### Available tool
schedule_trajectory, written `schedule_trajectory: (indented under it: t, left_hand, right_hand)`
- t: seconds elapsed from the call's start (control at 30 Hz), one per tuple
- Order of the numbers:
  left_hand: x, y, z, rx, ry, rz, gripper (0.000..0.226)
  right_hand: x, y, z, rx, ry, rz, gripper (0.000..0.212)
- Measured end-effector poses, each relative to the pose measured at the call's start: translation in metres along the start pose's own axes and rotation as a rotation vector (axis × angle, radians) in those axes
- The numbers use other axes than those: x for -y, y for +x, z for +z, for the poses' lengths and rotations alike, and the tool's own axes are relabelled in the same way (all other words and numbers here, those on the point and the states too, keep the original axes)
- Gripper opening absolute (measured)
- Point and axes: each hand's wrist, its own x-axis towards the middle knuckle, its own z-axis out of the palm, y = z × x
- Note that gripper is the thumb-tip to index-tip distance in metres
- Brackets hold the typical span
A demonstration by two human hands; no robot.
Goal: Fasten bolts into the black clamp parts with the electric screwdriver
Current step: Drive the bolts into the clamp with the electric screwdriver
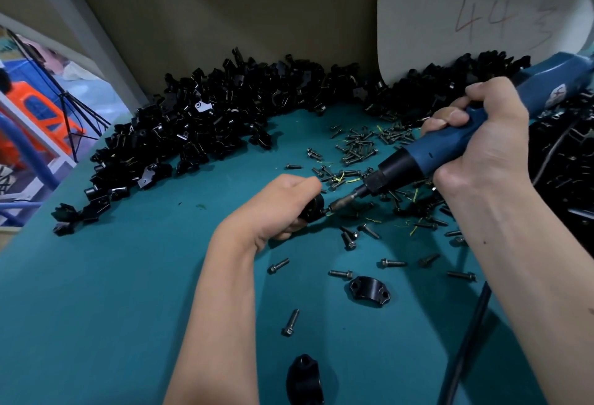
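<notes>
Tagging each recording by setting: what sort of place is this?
Probably a small factory assembly bench: a big heap of black clamp parts, loose bolts on a teal table, and an electric screwdriver.

hands [283, 205], screwdriver [450, 151], clamp [313, 208], bolts [356, 151]

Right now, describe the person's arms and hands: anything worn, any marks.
Both forearms are bare to the frame edge: no sleeves, gloves, watch or rings show. The left hand has nothing on it. The right hand is bare too, with small dark specks on its forearm.
</notes>
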Motion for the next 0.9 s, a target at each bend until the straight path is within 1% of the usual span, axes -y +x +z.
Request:
schedule_trajectory:
  t: [0.13,0.23,0.33,0.43,0.53,0.63,0.73,0.83,0.9]
  left_hand:
    - [0.000,-0.002,-0.001,0.008,0.006,-0.010,0.030]
    - [-0.002,-0.004,-0.001,0.041,0.023,0.007,0.024]
    - [-0.003,-0.007,-0.002,0.077,-0.013,0.031,0.030]
    - [0.000,-0.010,-0.007,0.143,-0.119,0.053,0.033]
    - [0.001,-0.012,-0.010,0.211,-0.185,0.092,0.044]
    - [0.002,-0.012,-0.011,0.157,-0.214,0.100,0.039]
    - [0.007,-0.010,-0.017,0.051,-0.243,0.069,0.036]
    - [0.009,-0.007,-0.022,-0.047,-0.372,0.040,0.041]
    - [0.009,-0.006,-0.022,-0.076,-0.425,0.020,0.046]
  right_hand:
    - [0.000,-0.002,0.001,0.018,0.003,0.000,0.027]
    - [0.000,-0.003,0.003,0.037,-0.012,-0.026,0.028]
    - [0.003,-0.002,0.003,0.049,-0.010,-0.040,0.026]
    - [0.006,0.000,0.002,0.048,-0.009,-0.034,0.026]
    - [0.008,-0.001,0.002,0.043,-0.006,-0.031,0.027]
    - [0.009,-0.001,0.002,0.048,0.007,-0.030,0.033]
    - [0.015,0.005,-0.001,0.028,0.031,-0.004,0.047]
    - [0.021,0.013,-0.008,0.025,0.137,0.019,0.061]
    - [0.021,0.015,-0.012,0.022,0.191,0.030,0.063]
